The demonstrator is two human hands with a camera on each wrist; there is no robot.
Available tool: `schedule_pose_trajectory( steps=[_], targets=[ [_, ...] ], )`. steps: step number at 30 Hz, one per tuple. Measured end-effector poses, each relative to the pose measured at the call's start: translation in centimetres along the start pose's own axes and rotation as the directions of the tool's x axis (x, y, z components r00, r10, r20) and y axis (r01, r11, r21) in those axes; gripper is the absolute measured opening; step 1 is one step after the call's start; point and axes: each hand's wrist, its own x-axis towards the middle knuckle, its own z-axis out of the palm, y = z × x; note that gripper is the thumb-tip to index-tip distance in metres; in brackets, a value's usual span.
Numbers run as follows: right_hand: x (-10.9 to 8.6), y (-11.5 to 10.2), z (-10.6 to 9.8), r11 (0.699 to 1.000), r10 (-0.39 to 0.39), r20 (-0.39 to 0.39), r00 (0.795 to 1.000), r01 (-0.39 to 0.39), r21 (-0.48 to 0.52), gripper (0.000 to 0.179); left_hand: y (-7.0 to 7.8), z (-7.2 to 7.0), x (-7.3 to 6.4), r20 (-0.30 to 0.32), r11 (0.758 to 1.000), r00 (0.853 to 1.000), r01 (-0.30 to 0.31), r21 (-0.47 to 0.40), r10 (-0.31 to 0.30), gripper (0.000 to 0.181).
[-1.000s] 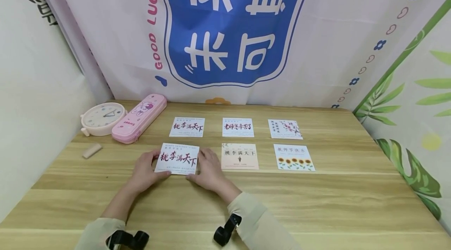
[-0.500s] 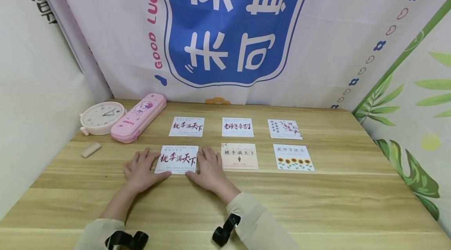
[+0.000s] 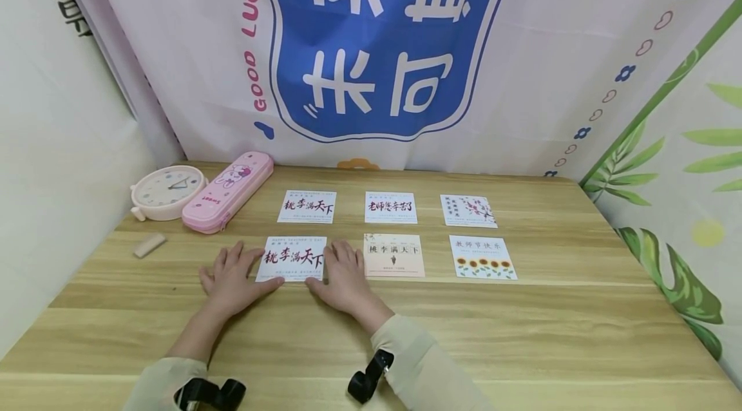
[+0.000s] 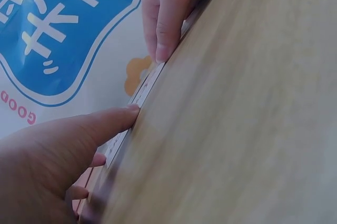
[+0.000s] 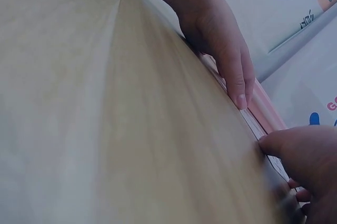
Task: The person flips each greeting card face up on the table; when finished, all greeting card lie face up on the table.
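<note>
A white card with dark red Chinese lettering (image 3: pixel 292 258) lies flat on the wooden table between both hands. My left hand (image 3: pixel 233 282) rests at its left side, fingers spread, the thumb touching the lower left corner. At the right edge is my right hand (image 3: pixel 348 280), fingers stretched forward and thumb at the lower right corner. Seen from the left wrist, the card (image 4: pixel 150 83) is a thin strip between the two thumbs. The right wrist view shows the card (image 5: pixel 253 124) just as edge-on, with the left hand (image 5: pixel 224 40) beyond it.
A similar red-lettered card (image 3: pixel 307 207) lies behind. Other cards include a beige one (image 3: pixel 394 255) close to the right hand and a sunflower one (image 3: pixel 483 258). A pink pencil case (image 3: pixel 228 192), a round clock (image 3: pixel 168 193) and a small beige block (image 3: pixel 149 245) sit at left.
The card between the hands has come down from slightly raised and tilted to flat on the table. The left fingers have let go of its edge and spread out to the left.
</note>
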Motion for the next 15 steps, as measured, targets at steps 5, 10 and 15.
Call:
schedule_pose_trajectory(
  steps=[5,10,15],
  targets=[
    [0.07,-0.03,0.08,1.0,0.008,-0.011,1.0,-0.008,-0.003,0.065,-0.04,0.09,0.05,-0.007,1.0,1.0,-0.001,0.006,0.001,0.08],
    [0.02,-0.27,0.01,1.0,0.023,-0.009,1.0,-0.023,0.011,0.063,0.05,0.14,0.04,-0.009,1.0,1.0,0.003,0.014,-0.003,0.079],
    [0.01,-0.34,0.0,1.0,0.028,-0.015,0.999,-0.028,0.009,0.062,0.02,0.2,0.06,-0.013,1.0,1.0,0.003,0.021,-0.003,0.078]
  ],
)
